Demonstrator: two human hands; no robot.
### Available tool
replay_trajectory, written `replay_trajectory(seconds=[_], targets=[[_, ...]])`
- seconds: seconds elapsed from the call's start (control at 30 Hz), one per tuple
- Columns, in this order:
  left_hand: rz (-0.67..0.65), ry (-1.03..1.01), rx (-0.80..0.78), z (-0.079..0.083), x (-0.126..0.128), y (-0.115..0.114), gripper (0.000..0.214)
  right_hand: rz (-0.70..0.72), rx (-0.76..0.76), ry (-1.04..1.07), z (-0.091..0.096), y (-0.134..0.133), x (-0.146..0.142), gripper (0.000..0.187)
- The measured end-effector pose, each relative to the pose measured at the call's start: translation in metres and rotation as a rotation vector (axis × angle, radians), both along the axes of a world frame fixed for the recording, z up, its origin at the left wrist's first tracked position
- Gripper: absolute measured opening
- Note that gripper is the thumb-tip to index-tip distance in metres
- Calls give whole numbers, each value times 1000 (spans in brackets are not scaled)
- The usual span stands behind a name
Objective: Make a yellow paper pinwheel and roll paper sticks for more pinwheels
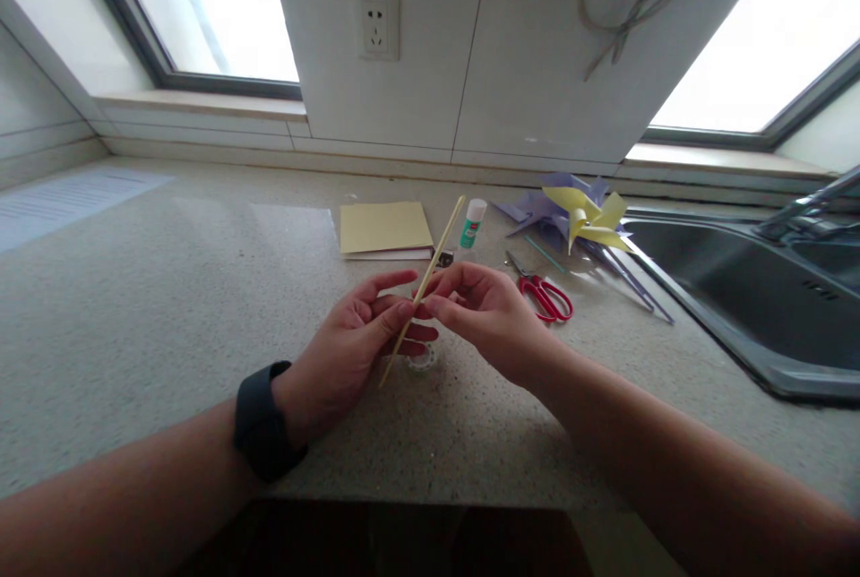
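Note:
A thin wooden stick (440, 245) slants up over the counter, its lower end near my left palm. My left hand (356, 348), with a black watch on the wrist, pinches the stick between thumb and fingers. My right hand (487, 308) meets it from the right, fingertips pinched against the stick at the same spot. A small roll of clear tape (423, 360) lies on the counter just under my left fingers, partly hidden.
On the speckled counter (167, 308) lie a stack of yellow paper (384, 228), a glue stick (473, 223), red-handled scissors (547, 295) and yellow and purple paper pinwheels (584, 219). A steel sink (759, 290) with a tap sits at the right. A wall socket (377, 25) is behind.

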State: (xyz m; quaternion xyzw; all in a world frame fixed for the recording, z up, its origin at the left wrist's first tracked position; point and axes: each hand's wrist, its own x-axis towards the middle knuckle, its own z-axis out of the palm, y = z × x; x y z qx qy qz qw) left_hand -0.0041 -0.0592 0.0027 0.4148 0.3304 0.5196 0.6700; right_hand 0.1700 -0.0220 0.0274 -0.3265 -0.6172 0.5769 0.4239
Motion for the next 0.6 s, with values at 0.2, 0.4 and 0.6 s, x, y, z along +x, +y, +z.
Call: replay_trajectory(seconds=[0.2, 0.4, 0.6], targets=[[-22, 109, -4, 1, 2, -2, 33, -85, 29, 61, 1, 1, -1, 22], [6, 158, -4, 4, 4, -3, 23, -102, 59, 37, 5, 1, 0, 19], [-41, 93, -16, 2, 3, -4, 22, -89, 56, 26, 6, 1, 0, 18]])
